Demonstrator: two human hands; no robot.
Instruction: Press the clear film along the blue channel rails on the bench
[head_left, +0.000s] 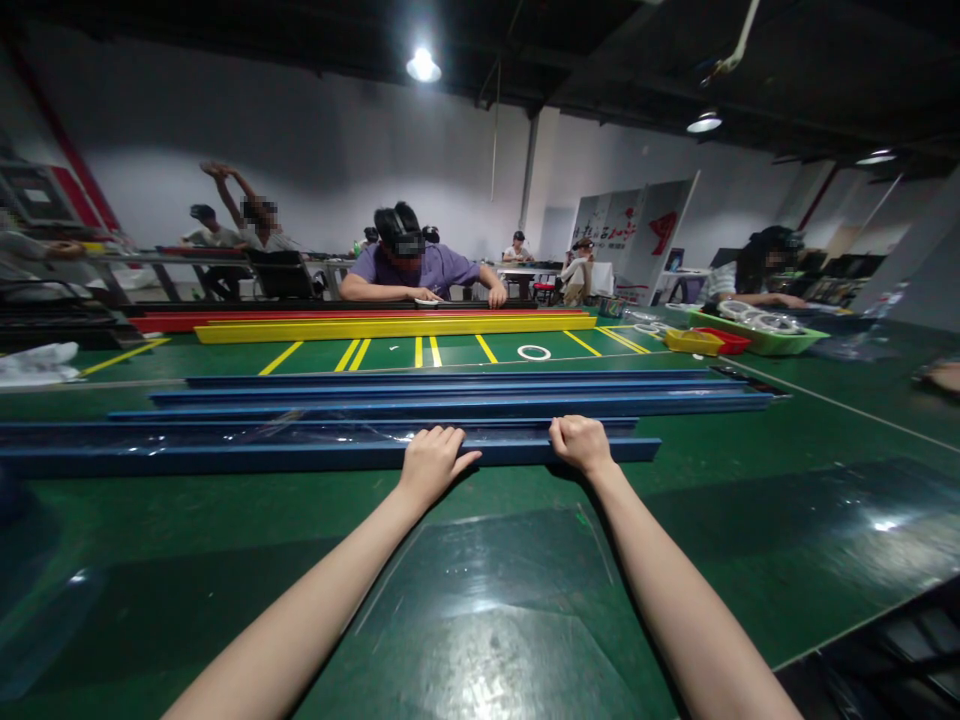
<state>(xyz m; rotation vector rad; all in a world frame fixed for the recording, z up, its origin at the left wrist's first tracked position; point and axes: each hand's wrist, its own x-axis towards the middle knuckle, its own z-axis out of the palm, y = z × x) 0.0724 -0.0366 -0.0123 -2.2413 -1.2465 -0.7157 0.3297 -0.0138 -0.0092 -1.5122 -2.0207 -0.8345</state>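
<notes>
A long blue channel-shaped strip [300, 460] lies crosswise on the green table in front of me, with crinkled clear film [217, 437] along its inside. My left hand [433, 462] is over its near wall, fingers curled over the edge and thumb stretched out to the right. Nearer the strip's right end, my right hand [581, 442] is closed in a fist at the same wall. What lies under the fingers of both hands is hidden. Just beyond, more blue strips [465, 393] lie parallel to this one.
A clear plastic sheet [487, 610] lies between my forearms on the green table [712, 440]. Yellow strips [390, 328] and red strips lie farther back, near a white ring [534, 353]. A co-worker [420, 265] leans over the far side. Trays [780, 338] stand at the right.
</notes>
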